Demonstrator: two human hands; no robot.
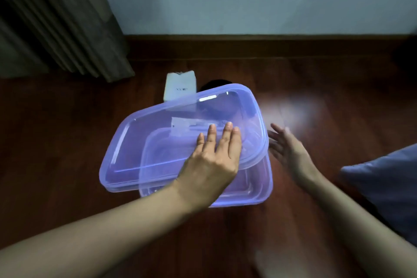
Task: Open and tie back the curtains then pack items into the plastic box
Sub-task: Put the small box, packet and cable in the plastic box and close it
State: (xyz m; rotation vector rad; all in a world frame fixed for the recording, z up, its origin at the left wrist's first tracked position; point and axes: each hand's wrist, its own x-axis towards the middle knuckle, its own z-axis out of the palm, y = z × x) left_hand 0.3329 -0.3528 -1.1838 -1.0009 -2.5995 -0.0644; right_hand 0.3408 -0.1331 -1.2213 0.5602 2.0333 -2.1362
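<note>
Left hand presses flat on the skewed lid over the box; right hand spread, empty; print on the far pack unreadable.

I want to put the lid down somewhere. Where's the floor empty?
Bare floor lies left of the box, below the curtain, and also beyond the right hand toward the skirting. It is crowded behind the box, by the white packet and a dark thing, and beside the blue cushion.
</note>
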